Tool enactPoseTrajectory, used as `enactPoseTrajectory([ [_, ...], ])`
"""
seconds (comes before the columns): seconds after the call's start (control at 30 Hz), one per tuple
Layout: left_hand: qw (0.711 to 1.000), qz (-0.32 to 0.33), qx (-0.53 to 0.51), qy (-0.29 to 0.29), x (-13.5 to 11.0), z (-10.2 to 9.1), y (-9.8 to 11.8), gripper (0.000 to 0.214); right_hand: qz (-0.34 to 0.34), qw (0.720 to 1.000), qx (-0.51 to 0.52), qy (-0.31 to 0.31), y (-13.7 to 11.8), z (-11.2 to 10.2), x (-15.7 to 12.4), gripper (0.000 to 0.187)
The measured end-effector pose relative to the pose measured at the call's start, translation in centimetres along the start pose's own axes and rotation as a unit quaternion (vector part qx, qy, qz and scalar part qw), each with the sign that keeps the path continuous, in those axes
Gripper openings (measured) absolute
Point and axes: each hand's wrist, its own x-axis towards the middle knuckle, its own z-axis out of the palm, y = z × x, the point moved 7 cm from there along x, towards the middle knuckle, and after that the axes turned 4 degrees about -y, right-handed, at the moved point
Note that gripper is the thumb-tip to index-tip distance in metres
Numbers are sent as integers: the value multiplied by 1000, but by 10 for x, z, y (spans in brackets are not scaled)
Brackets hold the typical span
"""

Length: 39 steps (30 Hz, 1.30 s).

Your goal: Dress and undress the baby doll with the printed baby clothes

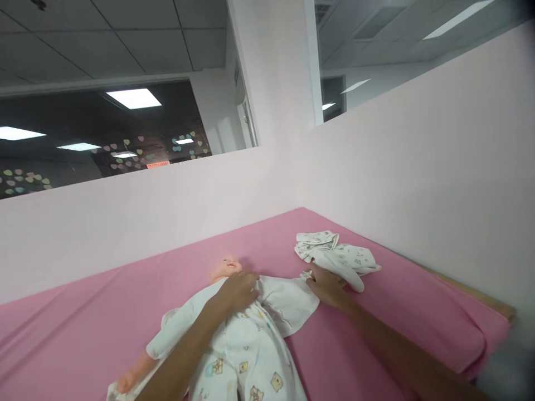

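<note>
A baby doll lies on its back on the pink mattress, dressed in a white printed sleepsuit. My left hand rests on the doll's upper chest, fingers curled on the fabric near the collar. My right hand pinches the end of the doll's spread sleeve, close beside a crumpled white printed garment. The doll's other bare hand sticks out at lower left.
A pale pink wall encloses the mattress at the back and right. A wooden edge shows along the right side. Windows above the wall reflect ceiling lights and heart stickers.
</note>
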Motion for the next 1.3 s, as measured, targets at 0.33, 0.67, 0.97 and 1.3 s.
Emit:
enactPoseTrajectory([
  [0.33, 999, -18, 24, -14, 6, 2, -5, 37, 84, 986, 4, 143, 42, -74, 43, 28],
  [0.67, 998, 2, 33, -54, 20, 9, 8, 42, 1, 966, -127, 223, -14, -35, 25, 28],
  [0.97, 992, 49, 41, -112, 63, 33, 44, 25, -77, 969, -218, 91, -65, 32, -1, 29],
  [1.3, 995, 55, 37, -76, 68, 44, 46, 39, -82, 978, -189, 25, -35, 20, 14, 26],
])
